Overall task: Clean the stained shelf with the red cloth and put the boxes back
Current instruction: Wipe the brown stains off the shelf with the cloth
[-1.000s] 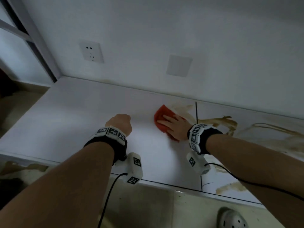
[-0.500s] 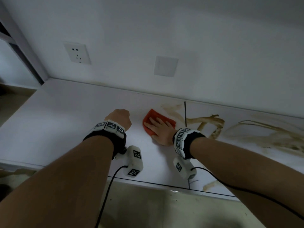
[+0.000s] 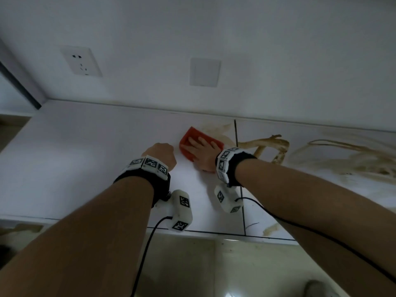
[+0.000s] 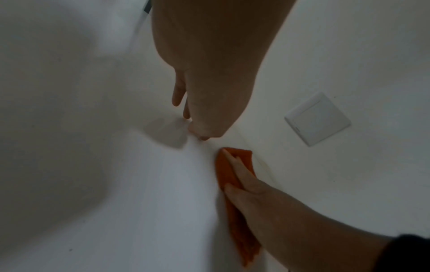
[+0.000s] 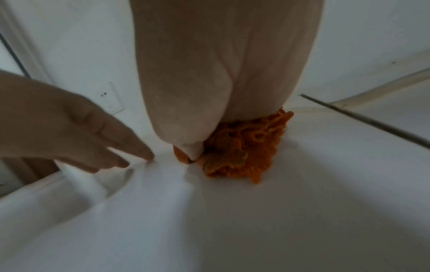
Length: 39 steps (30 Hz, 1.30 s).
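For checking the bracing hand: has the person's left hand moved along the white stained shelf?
Yes: the left hand slid rightward, closer to the dark seam.

Probably a home: a plain white wall (image 3: 257,50) with a socket (image 3: 81,61) and switch plate (image 3: 205,72) above a white shelf (image 3: 85,151).

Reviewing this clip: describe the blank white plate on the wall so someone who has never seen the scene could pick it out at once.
Start at the white wall behind the shelf. Two square plates sit on it above the shelf's back edge; the blank plate is the one on the right, roughly above the red cloth. Unlike the power socket on the left, it has no holes.
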Each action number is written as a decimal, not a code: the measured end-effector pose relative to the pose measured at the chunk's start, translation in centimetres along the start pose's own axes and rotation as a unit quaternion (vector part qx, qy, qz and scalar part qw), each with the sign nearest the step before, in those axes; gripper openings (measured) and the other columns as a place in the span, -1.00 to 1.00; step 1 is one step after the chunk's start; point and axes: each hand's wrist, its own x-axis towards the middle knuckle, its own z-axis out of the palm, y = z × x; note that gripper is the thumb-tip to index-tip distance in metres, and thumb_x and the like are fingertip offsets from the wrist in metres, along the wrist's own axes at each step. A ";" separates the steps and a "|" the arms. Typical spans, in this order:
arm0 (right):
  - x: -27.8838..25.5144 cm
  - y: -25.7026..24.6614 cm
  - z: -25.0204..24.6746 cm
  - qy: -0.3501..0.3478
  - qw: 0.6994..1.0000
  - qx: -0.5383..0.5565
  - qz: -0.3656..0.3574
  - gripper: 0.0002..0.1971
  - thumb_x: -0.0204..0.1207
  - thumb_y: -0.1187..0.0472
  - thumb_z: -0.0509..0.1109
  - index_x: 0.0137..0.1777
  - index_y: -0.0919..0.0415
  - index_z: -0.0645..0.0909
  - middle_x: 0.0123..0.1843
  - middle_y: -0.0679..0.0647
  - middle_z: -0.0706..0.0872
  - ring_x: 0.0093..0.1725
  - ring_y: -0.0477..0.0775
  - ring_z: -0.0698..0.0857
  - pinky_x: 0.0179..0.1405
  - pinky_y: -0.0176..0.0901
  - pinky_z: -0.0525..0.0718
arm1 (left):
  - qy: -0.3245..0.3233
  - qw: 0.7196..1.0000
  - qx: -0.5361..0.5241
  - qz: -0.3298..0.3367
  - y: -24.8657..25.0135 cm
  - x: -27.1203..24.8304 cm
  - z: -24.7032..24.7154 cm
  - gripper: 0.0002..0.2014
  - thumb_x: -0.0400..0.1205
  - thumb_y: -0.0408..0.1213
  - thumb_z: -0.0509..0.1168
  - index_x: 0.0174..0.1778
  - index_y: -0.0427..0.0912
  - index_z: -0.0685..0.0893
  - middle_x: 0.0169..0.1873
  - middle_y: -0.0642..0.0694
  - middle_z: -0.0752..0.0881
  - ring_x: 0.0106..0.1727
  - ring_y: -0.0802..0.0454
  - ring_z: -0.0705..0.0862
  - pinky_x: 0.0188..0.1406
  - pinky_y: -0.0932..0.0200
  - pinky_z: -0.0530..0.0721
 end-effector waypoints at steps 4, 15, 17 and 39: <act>-0.6 2.6 -0.2 0.002 0.998 0.025 0.052 -0.37 0.69 0.11 0.04 0.66 -0.16 -0.18 0.71 -0.07 -0.18 0.69 0.18 -0.11 0.59 0.28 0.02 | -0.007 1.000 -0.004 0.006 -0.7 0.4 0.1 -0.53 0.61 -0.41 0.10 0.46 -0.11 0.52 0.43 -0.14 0.54 0.43 -0.15 0.52 0.44 -0.01 0.52; -1.8 -1.3 0.9 -0.017 0.999 -0.010 -0.038 -0.33 0.66 0.17 0.09 0.66 -0.19 -0.16 0.71 -0.04 -0.20 0.69 0.21 -0.12 0.58 0.36 0.02 | 0.012 1.000 0.011 0.004 -0.7 0.6 0.3 -0.58 0.64 -0.36 0.09 0.42 -0.15 0.56 0.39 -0.17 0.57 0.37 -0.16 0.57 0.36 0.02 0.56; -0.2 -1.7 0.4 -0.009 1.000 -0.003 -0.028 -0.32 0.66 0.17 0.10 0.65 -0.20 -0.16 0.71 -0.06 -0.20 0.69 0.20 -0.13 0.58 0.35 0.01 | 0.014 1.000 0.012 0.005 -0.8 0.4 0.3 -0.57 0.64 -0.36 0.08 0.45 -0.12 0.53 0.40 -0.17 0.55 0.38 -0.16 0.56 0.37 0.00 0.56; 2.3 -1.9 -0.3 0.004 1.000 0.024 -0.015 -0.29 0.62 0.13 0.17 0.65 -0.24 -0.15 0.71 -0.08 -0.20 0.69 0.21 -0.15 0.57 0.37 -0.03 | 0.007 1.000 0.003 0.003 -0.7 0.4 -0.1 -0.58 0.64 -0.35 0.07 0.45 -0.13 0.45 0.31 -0.24 0.61 0.29 -0.22 0.62 0.26 0.00 0.62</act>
